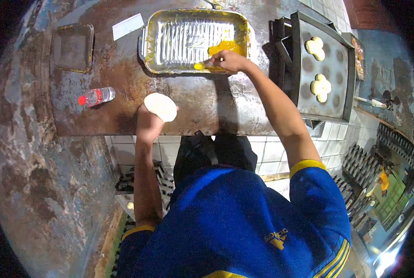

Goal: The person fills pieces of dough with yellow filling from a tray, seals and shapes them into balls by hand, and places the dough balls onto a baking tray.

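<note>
My left hand (150, 126) is raised above the near part of the table, with a flat, pale round of dough (160, 107) resting in its palm and fingers. My right hand (228, 61) reaches into a shiny metal tray (179, 44) through its near right part. Pinched in those fingers is a small, thin tool whose end is covered in yellow (198, 66); its exact kind is too small to make out. A heap of wet yellow filling (223, 47) lies in the tray's right part, and yellow smears run along its rim.
A dark baking tray (325, 74) at right carries two clusters of pale dough (315, 48). Left on the table are a red-capped clear bottle (96, 96), a small shallow tray (72, 48) and a white rectangular piece (128, 27). Beyond the baking tray lies a packaged item (358, 59).
</note>
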{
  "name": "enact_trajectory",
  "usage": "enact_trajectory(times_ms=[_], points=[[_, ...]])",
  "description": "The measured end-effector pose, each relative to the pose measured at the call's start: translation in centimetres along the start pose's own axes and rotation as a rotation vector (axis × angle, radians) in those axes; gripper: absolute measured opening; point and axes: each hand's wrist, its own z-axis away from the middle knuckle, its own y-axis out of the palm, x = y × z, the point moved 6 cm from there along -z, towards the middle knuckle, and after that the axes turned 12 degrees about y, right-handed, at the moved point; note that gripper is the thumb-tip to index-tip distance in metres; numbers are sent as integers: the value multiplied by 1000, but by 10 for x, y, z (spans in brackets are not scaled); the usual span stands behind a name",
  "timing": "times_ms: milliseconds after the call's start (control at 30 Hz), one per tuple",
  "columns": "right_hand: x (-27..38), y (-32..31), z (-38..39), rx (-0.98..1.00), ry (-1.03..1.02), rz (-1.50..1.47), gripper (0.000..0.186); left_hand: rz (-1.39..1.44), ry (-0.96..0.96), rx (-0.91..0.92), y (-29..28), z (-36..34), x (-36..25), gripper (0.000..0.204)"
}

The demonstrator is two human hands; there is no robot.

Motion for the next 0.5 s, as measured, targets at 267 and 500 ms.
enact_trajectory(times_ms=[267,500], points=[[167,-13,156,-334,-397,-266,25,259,105,-197,18,-19,-9,39],[189,23,217,-732,-284,-42,63,196,310,-245,21,-32,-61,31]])
